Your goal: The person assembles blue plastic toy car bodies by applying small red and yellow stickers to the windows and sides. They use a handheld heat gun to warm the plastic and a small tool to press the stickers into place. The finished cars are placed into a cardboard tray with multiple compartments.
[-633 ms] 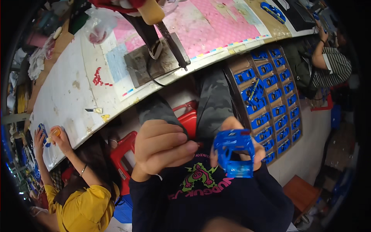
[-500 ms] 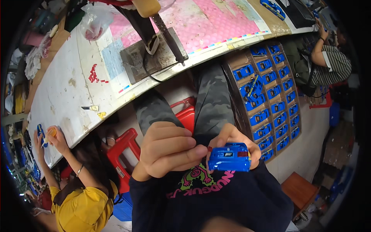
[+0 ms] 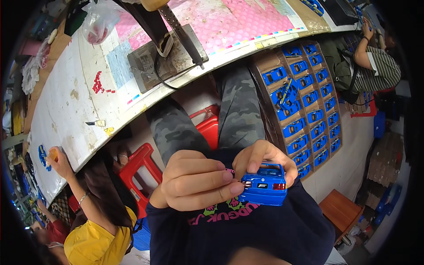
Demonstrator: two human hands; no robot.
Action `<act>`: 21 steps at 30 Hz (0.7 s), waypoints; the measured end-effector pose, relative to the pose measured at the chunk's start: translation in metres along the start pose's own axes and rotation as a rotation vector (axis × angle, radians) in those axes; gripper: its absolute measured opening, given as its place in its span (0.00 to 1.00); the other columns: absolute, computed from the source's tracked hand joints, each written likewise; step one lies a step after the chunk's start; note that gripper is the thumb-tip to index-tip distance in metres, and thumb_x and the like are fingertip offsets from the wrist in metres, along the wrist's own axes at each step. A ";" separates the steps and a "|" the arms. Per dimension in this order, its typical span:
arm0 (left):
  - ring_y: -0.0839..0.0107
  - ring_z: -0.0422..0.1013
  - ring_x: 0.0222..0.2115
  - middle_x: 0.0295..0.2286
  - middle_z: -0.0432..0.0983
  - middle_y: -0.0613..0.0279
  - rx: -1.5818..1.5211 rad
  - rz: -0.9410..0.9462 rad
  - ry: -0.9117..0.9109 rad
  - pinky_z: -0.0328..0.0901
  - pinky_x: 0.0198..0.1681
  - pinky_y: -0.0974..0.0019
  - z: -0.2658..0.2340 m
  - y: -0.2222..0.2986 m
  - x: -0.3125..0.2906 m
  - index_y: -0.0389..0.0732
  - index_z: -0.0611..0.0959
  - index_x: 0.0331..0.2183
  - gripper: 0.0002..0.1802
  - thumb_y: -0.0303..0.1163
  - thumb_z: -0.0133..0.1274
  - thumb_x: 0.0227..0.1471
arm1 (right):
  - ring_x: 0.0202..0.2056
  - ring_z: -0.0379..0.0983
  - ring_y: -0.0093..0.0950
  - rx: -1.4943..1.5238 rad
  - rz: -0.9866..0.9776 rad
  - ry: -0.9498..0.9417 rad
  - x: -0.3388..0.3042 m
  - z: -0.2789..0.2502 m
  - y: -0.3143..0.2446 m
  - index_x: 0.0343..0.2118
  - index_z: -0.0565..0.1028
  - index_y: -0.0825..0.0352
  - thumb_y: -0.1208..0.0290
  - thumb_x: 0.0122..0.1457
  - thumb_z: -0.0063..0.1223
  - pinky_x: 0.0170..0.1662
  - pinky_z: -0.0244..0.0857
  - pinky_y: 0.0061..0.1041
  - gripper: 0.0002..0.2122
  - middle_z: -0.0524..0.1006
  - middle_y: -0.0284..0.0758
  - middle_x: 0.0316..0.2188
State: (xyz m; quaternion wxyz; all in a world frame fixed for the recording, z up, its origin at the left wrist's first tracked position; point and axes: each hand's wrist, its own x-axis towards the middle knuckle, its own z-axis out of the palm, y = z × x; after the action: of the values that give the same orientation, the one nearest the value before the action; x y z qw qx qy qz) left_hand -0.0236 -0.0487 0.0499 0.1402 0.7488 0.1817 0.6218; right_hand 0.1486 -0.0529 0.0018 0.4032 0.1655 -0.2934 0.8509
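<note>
My right hand point(image 3: 270, 154) grips a blue toy car point(image 3: 264, 197) above my lap, its rear end facing me. A red tail light point(image 3: 278, 187) shows at the right of the car's rear, beside a dark plate in the middle. My left hand point(image 3: 194, 180) is closed in a pinch at the rear's left corner, its fingertips against the car. A small red tail-light piece point(image 3: 246, 184) shows at those fingertips, partly hidden by them. Loose small red pieces point(image 3: 98, 84) lie on the white table at the left.
A brown divided tray point(image 3: 282, 57) of several blue toy cars stands to my right. A hand press point(image 3: 176, 39) stands on the table point(image 3: 66, 115) ahead, near a small blade point(image 3: 95, 123). Co-workers sit left, in a yellow shirt point(image 3: 95, 238), and far right. Red stools point(image 3: 139, 172) stand nearby.
The car has dropped slightly and tilted, showing more of its rear. My left fingertips have come against its left corner with the red piece. The left co-worker's hand has shifted.
</note>
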 end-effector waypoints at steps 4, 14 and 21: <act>0.72 0.67 0.27 0.29 0.71 0.62 -0.038 0.010 -0.044 0.58 0.21 0.76 0.000 -0.003 -0.001 0.40 0.81 0.29 0.11 0.26 0.54 0.35 | 0.40 0.65 0.36 -0.006 0.008 -0.010 0.000 -0.002 -0.002 0.43 0.58 0.80 0.60 0.39 0.58 0.42 0.60 0.29 0.33 0.66 0.52 0.37; 0.69 0.68 0.25 0.26 0.72 0.57 -0.204 0.021 0.043 0.60 0.21 0.72 0.017 -0.004 -0.005 0.37 0.79 0.25 0.09 0.31 0.52 0.38 | 0.39 0.66 0.38 -0.056 -0.041 -0.185 0.004 -0.020 0.003 0.42 0.60 0.81 0.62 0.38 0.59 0.40 0.61 0.29 0.32 0.65 0.51 0.37; 0.66 0.68 0.25 0.27 0.71 0.56 -0.401 -0.253 0.027 0.60 0.24 0.69 0.026 0.005 -0.007 0.37 0.76 0.28 0.15 0.31 0.55 0.31 | 0.39 0.66 0.37 0.079 -0.024 -0.272 0.004 -0.032 0.007 0.42 0.58 0.80 0.63 0.37 0.58 0.40 0.61 0.28 0.33 0.65 0.49 0.37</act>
State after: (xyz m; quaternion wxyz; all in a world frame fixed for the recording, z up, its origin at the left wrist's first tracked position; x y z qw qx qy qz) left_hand 0.0015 -0.0563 0.0408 0.3605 0.6687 0.1489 0.6330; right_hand 0.1386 -0.0338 -0.0235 0.3630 0.2984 -0.3095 0.8267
